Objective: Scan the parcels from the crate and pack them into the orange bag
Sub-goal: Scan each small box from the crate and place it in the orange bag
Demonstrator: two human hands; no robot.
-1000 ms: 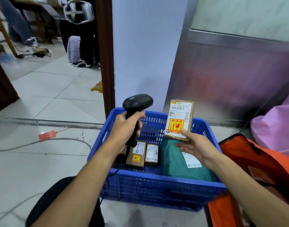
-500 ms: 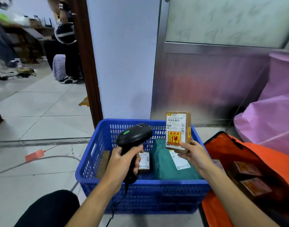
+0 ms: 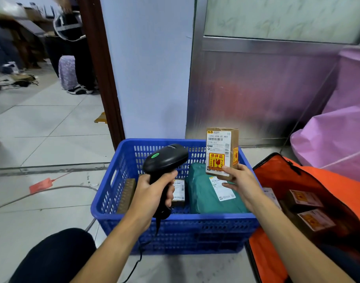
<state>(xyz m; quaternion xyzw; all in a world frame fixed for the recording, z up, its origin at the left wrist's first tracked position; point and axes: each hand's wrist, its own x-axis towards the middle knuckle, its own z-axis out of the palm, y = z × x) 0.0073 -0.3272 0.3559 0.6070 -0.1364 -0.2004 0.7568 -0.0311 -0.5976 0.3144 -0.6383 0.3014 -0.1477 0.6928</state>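
Note:
My left hand (image 3: 152, 193) grips a black barcode scanner (image 3: 165, 160) over the blue crate (image 3: 175, 231). My right hand (image 3: 241, 182) holds a small cardboard parcel (image 3: 221, 152) upright by its lower edge, its white label and yellow fragile sticker facing me, just right of the scanner head. Inside the crate lie a green mailer bag (image 3: 205, 193), a small labelled box (image 3: 179, 190) partly behind my left hand, and a brown box (image 3: 127, 195) at the left wall. The open orange bag (image 3: 277, 176) on the right holds several small boxes (image 3: 305, 199).
A pink plastic sack (image 3: 338, 135) stands behind the orange bag. A metal-clad wall and a white pillar rise right behind the crate. A grey cable (image 3: 52, 190) and a red tag (image 3: 41, 184) lie on the tiled floor at left. A person stands far back left.
The view swung right, so the orange bag's inside shows. The scanner came lower and nearer the parcel, which my right hand keeps upright at the crate's right side.

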